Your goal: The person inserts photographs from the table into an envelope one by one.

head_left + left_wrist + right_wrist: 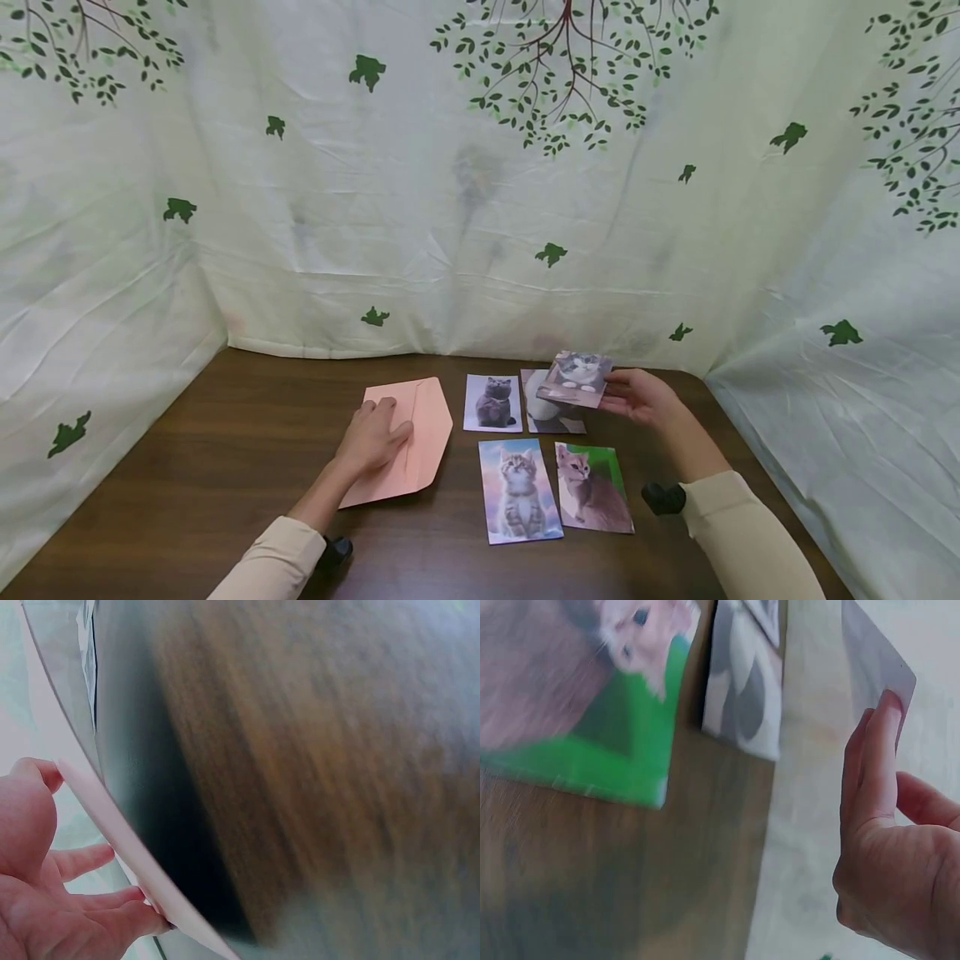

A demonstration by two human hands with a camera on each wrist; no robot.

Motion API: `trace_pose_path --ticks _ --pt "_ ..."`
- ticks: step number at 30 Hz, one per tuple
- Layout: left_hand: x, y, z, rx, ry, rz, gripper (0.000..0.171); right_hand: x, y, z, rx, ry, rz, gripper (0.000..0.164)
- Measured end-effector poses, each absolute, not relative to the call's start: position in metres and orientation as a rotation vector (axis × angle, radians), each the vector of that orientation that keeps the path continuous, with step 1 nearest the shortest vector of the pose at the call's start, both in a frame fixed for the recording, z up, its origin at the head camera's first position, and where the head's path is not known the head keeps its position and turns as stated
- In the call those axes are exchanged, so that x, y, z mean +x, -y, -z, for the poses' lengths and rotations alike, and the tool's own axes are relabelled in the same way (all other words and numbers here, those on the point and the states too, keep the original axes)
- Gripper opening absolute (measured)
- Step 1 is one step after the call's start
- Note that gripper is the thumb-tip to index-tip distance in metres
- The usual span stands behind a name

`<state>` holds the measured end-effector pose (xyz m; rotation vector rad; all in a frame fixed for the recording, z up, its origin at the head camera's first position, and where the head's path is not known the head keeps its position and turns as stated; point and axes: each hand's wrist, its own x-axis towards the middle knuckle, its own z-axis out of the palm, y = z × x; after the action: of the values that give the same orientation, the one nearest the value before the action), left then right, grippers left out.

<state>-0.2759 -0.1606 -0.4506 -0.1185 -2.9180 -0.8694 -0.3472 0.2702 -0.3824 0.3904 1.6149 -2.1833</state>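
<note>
My left hand [375, 440] rests on a pink envelope [429, 433], its fingertips and thumb touching the paper from above. Seen from the left wrist, the envelope [94, 791] shows nearly edge-on, with a dark shadow beside it on the wood. My right hand [637, 396] pinches a photo card of a grey-and-white cat [573, 379] between thumb and fingers, at its right side. That card is raised and covers part of another cat card [555, 421] lying on the table. The held card's pale back [881, 667] faces the right wrist camera.
Three more cat cards lie face up: a grey cat card [492, 403] at the back, a striped kitten card [520, 492] in front, and a green-background cat card [595, 487] at front right. A white leaf-print cloth [450, 208] surrounds the brown table [225, 450].
</note>
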Motion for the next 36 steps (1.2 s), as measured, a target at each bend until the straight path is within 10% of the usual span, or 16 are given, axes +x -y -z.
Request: trace_pose_path --ticks 36 --pt "-0.277 0.159 0.451 -0.101 2.930 0.829 0.053 -0.343 -0.119 0.397 0.160 -1.866 1.862 0.044"
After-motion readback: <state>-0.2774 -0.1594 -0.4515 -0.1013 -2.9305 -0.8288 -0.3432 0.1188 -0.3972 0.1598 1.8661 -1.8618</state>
